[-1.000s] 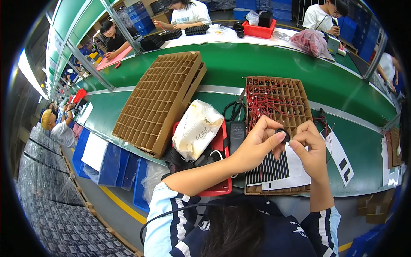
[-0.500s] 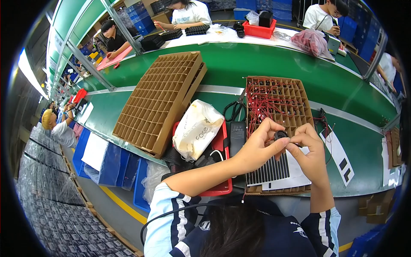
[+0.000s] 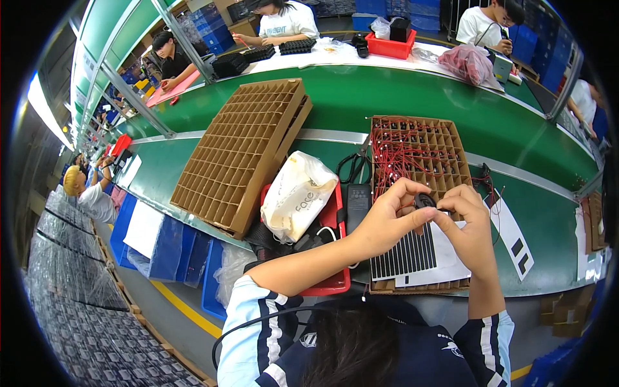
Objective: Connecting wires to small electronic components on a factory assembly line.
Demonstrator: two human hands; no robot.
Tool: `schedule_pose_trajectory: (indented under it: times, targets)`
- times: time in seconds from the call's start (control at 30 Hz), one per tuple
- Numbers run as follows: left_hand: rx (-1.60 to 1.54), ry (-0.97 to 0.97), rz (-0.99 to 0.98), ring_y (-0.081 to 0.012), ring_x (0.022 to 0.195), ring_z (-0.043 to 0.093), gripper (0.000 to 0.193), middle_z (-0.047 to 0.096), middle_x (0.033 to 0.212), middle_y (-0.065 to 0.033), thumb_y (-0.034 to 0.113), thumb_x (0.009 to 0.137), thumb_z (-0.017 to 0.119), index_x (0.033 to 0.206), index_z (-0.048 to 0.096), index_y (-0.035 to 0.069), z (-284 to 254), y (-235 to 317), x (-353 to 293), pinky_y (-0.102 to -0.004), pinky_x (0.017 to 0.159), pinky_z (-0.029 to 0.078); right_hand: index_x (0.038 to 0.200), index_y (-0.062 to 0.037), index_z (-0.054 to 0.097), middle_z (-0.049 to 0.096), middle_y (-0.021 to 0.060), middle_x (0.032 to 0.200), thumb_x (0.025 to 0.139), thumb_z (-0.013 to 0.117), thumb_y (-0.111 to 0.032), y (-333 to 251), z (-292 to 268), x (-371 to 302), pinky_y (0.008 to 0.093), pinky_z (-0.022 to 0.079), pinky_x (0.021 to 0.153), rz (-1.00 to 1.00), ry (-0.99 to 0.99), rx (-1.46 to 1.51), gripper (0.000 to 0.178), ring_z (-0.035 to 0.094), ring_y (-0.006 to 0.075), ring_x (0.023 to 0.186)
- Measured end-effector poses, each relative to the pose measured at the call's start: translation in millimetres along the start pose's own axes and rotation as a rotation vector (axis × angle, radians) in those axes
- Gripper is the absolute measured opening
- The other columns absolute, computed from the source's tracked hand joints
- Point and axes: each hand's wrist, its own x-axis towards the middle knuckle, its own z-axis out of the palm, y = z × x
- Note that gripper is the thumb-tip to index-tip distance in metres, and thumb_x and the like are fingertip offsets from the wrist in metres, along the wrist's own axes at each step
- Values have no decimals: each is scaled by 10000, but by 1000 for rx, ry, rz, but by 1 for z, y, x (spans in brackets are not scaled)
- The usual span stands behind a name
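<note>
Green table below: left hand and right hand pinch one black part. One slip could drop it.

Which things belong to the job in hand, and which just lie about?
Likely in the job:
Round black part between left hand and right hand
Red wires across divided cardboard tray
Sheet of black strips

Likely just lying about:
Cream bag
Red bin
Black rectangular block

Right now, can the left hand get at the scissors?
Probably yes: the scissors lie uncovered on the green bench, forward and to the left of the left hand, and nothing seems to block them. That hand is busy, though, holding the black part.
</note>
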Motion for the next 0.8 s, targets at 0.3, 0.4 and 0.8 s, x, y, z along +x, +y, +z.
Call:
schedule_pose_trajectory:
  times: [0.3,0.4,0.8]
  targets:
    - [-91,-62,-74,-119,567,543,350,540,698,-75,168,882,498,1140,300,39,0,7,-3,-223,527,434,902,-17,607,570,69,854,674,693,-221,0,0,5,314,362,753,-40,-9,92,318,508,208,820]
    - [-74,-89,-72,-120,541,538,416,539,692,-82,176,886,489,1183,225,55,0,8,-4,-224,498,429,911,-4,605,577,75,857,674,692,-196,2,0,5,304,379,748,-15,-101,227,317,520,198,818]
    - [596,160,412,-97,692,498,370,512,761,-63,89,833,539,1129,335,2,-11,11,-1,-225,623,409,867,-2,598,569,80,846,634,726,-152,0,-2,0,305,388,731,-43,178,63,304,516,212,813]
